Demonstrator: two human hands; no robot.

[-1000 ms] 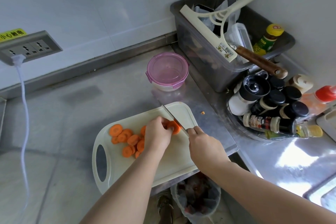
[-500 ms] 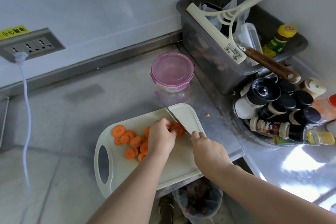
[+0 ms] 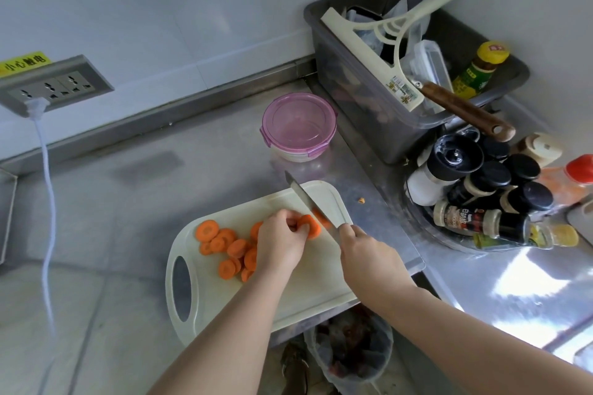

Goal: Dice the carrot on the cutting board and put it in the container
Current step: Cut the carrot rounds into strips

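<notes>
Shiny metal counter (image 3: 128,202) fills the middle of the frame, with a pale wall behind it. A white board (image 3: 308,292) lies on it in the lower middle, with its handle hole at the lower left.

The left hand (image 3: 279,244) sits on the board with its fingers curled, pinching the carrot (image 3: 309,226) near the board's upper right part. The right hand (image 3: 369,260) is just to the right, fingers wrapped tight round the knife (image 3: 303,196). The handle is hidden inside the hand. The blade points to the upper left and cuts into the carrot, close to the left fingertips. Orange shows on both sides of the blade.

A heap of round slices (image 3: 224,244) lies on the board to the left of the left hand. One tiny orange bit (image 3: 361,200) lies on the counter just right of the board.

The tub (image 3: 298,125), with its pink lid on, stands above the board, near it but not touching. A grey bin (image 3: 369,112) full of stuff is at the upper right, and bottles (image 3: 481,186) crowd below it. A socket (image 3: 54,83) with a white cord (image 3: 48,186) is on the wall at the left. A bucket (image 3: 349,349) stands on the floor at the bottom.
</notes>
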